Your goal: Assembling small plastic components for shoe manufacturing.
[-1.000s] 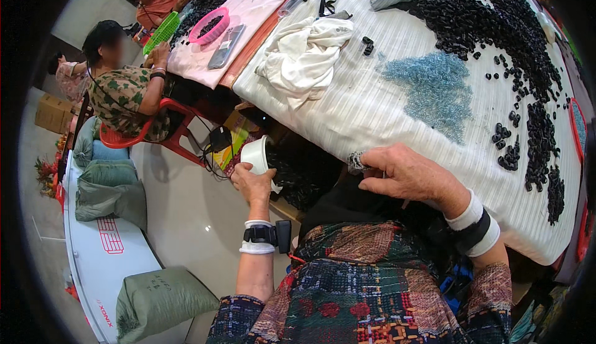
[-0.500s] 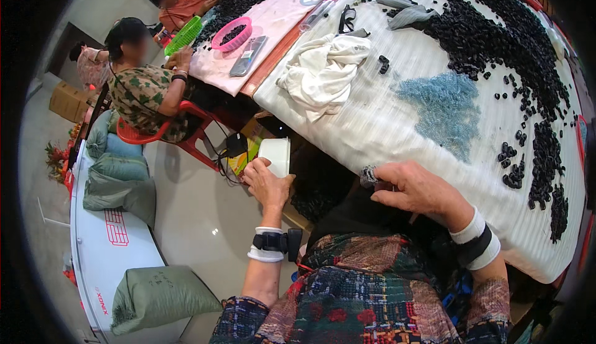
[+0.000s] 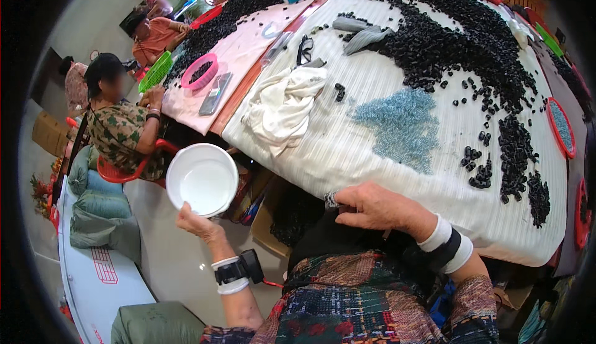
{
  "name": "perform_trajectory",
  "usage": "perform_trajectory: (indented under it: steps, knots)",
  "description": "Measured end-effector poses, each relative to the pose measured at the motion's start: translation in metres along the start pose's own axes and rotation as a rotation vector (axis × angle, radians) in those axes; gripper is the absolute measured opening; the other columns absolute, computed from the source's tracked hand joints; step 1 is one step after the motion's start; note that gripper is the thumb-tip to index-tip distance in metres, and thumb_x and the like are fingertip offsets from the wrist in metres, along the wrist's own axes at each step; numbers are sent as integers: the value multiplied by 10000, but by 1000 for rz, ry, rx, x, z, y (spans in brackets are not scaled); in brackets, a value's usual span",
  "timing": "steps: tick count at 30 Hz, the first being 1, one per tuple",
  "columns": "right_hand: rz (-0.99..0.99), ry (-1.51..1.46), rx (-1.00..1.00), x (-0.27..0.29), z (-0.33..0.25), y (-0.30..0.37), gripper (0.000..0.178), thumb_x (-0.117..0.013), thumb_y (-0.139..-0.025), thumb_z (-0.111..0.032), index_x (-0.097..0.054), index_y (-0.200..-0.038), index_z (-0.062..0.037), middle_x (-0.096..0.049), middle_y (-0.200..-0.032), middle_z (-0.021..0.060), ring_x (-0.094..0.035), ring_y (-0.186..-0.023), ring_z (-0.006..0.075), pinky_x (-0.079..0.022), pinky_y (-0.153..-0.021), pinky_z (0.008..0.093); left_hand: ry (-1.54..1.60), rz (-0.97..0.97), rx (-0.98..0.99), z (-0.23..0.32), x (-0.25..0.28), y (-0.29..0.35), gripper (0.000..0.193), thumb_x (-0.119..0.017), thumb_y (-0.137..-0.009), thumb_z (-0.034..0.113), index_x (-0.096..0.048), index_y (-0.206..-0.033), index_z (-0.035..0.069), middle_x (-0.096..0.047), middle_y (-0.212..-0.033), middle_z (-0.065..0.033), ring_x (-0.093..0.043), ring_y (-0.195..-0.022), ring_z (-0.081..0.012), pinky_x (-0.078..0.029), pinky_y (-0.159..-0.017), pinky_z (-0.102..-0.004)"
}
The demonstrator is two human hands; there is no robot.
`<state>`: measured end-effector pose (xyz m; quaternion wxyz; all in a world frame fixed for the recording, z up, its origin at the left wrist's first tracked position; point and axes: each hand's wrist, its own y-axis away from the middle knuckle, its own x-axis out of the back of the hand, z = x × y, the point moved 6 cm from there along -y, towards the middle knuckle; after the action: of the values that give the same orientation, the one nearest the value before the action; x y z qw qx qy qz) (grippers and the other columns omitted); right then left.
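Observation:
My left hand [image 3: 197, 223] grips the rim of a round white plastic tub [image 3: 202, 180], thumb over the edge. The tub is tilted so its pale inside shows, and it is held out beyond the table's near left corner. At the near table edge, my right hand [image 3: 386, 207] has its fingers curled together. A small grey, crinkled thing [image 3: 332, 200] shows at its fingertips, too small to name. Beyond that hand, a patch of small light-blue pieces [image 3: 400, 126] lies on the white cloth [image 3: 347, 164]. A large heap of small black parts [image 3: 453, 52] spreads behind and to the right.
On the cloth lie a crumpled white garment [image 3: 282, 108], black-framed glasses [image 3: 305, 50] and grey sleeves [image 3: 366, 38]. A co-worker [image 3: 115, 117] sits on a red chair at the left near a pink basket [image 3: 200, 72]. Green sacks [image 3: 102, 213] line the left; an open carton [image 3: 273, 220] stands below the table.
My left hand has moved left with the tub and tipped it so its inside faces me. The view has shifted; my right hand stays curled by the table edge.

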<state>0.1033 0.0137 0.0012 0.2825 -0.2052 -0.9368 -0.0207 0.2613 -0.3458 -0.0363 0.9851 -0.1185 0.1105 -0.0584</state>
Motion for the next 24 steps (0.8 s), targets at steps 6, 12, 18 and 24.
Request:
perform_trajectory:
  steps: [6,12,18,24]
  knots:
    - [-30,46,30,-2,-8,4,250,-648,-780,-211,-539,-812,11,-576,-751,192,-581,-732,376,-460,-653,420,197,-244,19,59,-95,24,431,-511,-896,316,-400,-1177,9,-472,-1174,-136,-520,-1070,-248,-439,-910,-390]
    - [10,-19,5,19,-14,20,284,-638,-805,-216,-479,-784,18,-519,-698,193,-529,-668,386,-408,-606,439,283,-768,198,69,-244,73,429,-519,-903,359,-471,-1196,48,-579,-1134,-93,-617,-983,-213,-545,-729,-366]
    - [115,-21,-78,46,-1,42,293,-628,-818,-233,-479,-796,18,-516,-717,195,-528,-703,395,-407,-625,440,168,-950,402,37,-344,136,526,-550,-881,376,-361,-1228,28,-564,-1052,-116,-619,-854,-189,-544,-588,-334]
    - [57,-14,-170,54,-2,47,279,-627,-818,-236,-504,-821,14,-525,-739,203,-539,-726,395,-421,-636,437,6,-892,250,-35,-391,134,511,-549,-891,385,-364,-1171,0,-513,-1009,-138,-519,-892,-216,-444,-764,-306]
